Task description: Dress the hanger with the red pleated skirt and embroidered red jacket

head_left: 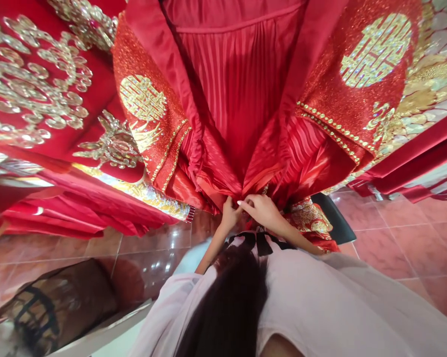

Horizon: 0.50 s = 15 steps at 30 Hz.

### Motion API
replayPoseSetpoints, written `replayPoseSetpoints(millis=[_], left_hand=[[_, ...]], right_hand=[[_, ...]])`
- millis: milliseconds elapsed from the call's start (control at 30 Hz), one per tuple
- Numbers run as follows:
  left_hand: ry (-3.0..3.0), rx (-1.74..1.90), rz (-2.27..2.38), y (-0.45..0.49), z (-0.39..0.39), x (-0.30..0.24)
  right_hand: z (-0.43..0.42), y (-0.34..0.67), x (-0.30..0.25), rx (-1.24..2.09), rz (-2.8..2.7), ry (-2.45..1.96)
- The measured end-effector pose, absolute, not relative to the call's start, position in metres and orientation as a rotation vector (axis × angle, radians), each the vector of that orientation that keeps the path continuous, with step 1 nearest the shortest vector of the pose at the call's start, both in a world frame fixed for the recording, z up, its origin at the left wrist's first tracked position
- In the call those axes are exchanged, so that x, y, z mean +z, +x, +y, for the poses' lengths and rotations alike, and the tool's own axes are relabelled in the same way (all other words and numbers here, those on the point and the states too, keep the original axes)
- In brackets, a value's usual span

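Note:
A large red garment [230, 89] spreads out in front of me with its smooth, pleated inner side showing. Its glittering red outer panels, with gold round emblems and beaded trims, fold out to the left and right. At the low point where its two inner edges meet in a V, my left hand [231, 214] pinches the red fabric. Close beside it, almost touching, my right hand [261, 208] has its thumb and fingers closed on the same spot. The fingertips partly hide what lies between them.
Red cloth with large crystal ornaments [40, 74] hangs at the left, and gold-sequined cloth [431, 94] at the right. A dark stool-like edge [333, 218] shows beyond my right arm. A brown bag [67, 302] stands on the tiled floor [394, 233] at lower left.

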<state>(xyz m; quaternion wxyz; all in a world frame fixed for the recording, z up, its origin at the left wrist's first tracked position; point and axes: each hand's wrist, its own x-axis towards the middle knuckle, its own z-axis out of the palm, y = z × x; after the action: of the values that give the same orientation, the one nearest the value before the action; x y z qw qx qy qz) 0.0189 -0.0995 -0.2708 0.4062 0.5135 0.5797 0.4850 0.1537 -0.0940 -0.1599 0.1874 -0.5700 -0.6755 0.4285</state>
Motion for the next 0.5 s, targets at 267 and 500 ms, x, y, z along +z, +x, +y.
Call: replayPoseSetpoints(millis=[267, 500], left_hand=[[1.349, 1.205, 1.546, 0.022, -0.087, -0.278], [1.448, 1.141, 1.622, 0.018, -0.068, -0.281]], right_hand=[[-0.069, 0.129, -0.216, 1.547, -1.366, -1.461], [-0.062, 0.122, -0.171, 1.756, -1.106, -1.253]])
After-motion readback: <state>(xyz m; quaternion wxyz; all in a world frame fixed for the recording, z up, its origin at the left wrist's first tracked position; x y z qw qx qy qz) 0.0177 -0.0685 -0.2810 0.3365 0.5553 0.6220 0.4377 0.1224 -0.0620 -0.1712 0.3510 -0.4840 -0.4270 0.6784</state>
